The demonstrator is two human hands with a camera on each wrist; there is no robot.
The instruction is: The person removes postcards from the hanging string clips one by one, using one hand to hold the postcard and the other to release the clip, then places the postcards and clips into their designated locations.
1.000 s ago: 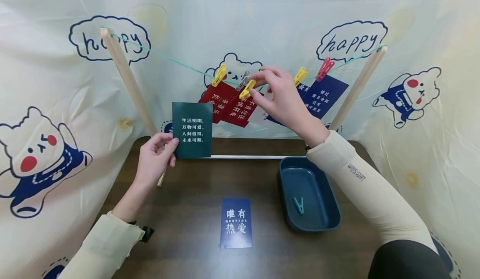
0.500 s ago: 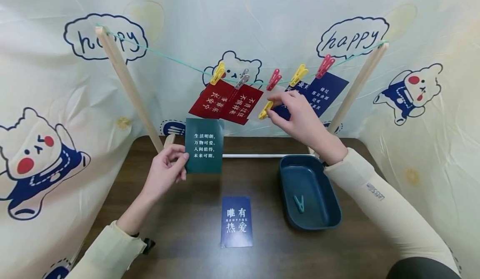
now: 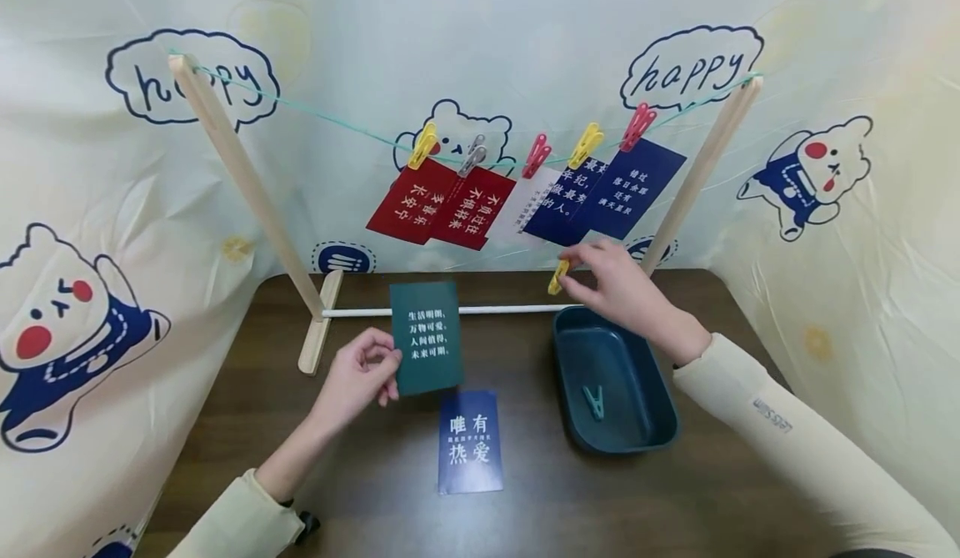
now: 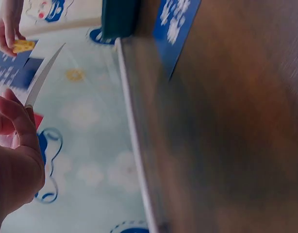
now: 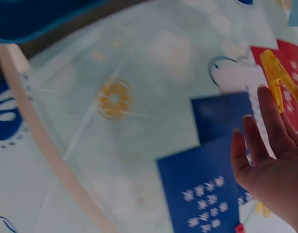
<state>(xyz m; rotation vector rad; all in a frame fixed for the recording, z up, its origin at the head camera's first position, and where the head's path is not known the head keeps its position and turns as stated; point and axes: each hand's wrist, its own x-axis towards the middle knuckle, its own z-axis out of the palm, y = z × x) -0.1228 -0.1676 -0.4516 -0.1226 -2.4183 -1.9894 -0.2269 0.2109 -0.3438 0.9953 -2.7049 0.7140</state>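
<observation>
My left hand (image 3: 358,374) pinches the left edge of a dark green card (image 3: 427,339) with white writing, held upright over the table. Between thumb and fingertips, my right hand (image 3: 626,291) pinches a yellow clothespin (image 3: 558,277) just above the far end of the blue tray (image 3: 652,445); the right wrist view shows this yellow clothespin (image 5: 275,77) too. Inside the tray lies a teal clothespin (image 3: 595,404). On the table, a blue card (image 3: 470,462) lies flat below the green one.
Behind, a teal string (image 3: 330,118) runs between two wooden posts (image 3: 240,183). Red cards (image 3: 468,212), a white card (image 3: 517,208) and blue cards (image 3: 633,187) hang from it by clothespins. A white rod (image 3: 517,309) joins the stand's feet low down.
My right hand has moved down and right from the string to the tray, still pinching the yellow clothespin. My left hand has lowered the green card and brought it rightward.
</observation>
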